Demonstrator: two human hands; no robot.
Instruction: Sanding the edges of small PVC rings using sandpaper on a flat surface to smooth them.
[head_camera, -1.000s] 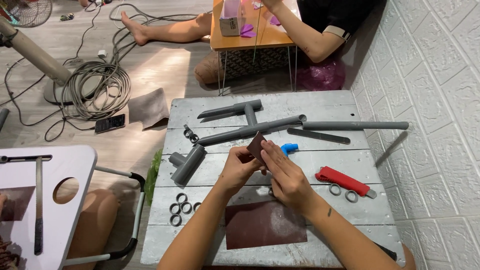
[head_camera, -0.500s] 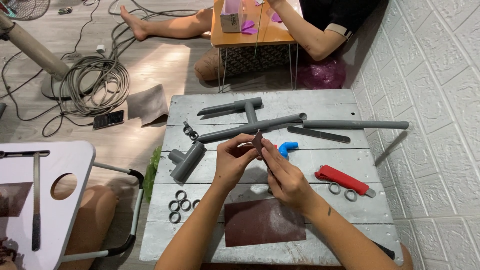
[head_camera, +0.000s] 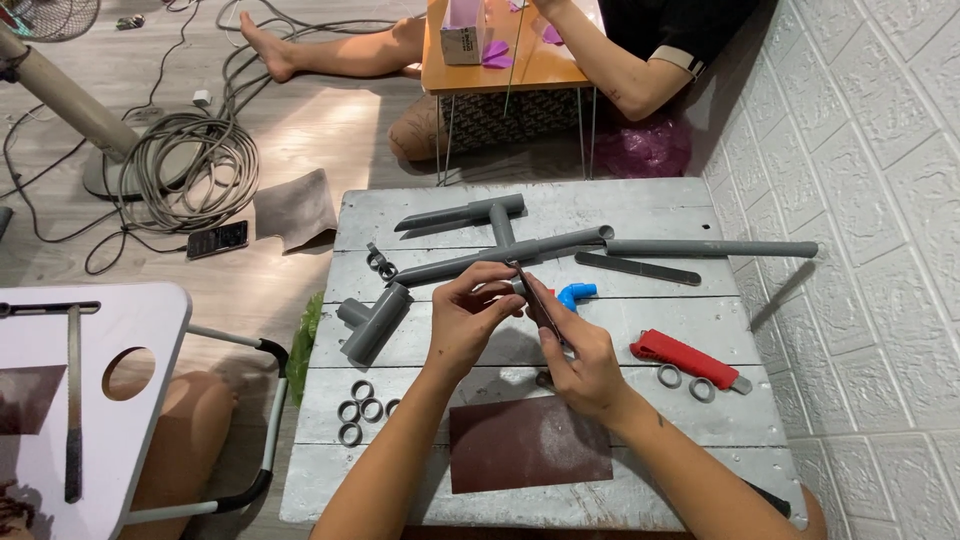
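Dark brown sandpaper strip (head_camera: 540, 303), thin and stiff-looking, sits pinched between the left hand (head_camera: 470, 315) and right hand (head_camera: 585, 360) above the worktop (head_camera: 640, 205) centre. At 6 o'clock lies one brown sandpaper sheet (head_camera: 530, 443); at 8 o'clock, four grey rings (head_camera: 358, 410); at 3 o'clock, one red cutter (head_camera: 685, 358) with two rings (head_camera: 685, 382).

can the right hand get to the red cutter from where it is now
Probably yes. The red cutter lies flat on the board just right of the right hand, with only bare planks between them. But that hand is pinching a small sandpaper piece, so it would need to let go first.
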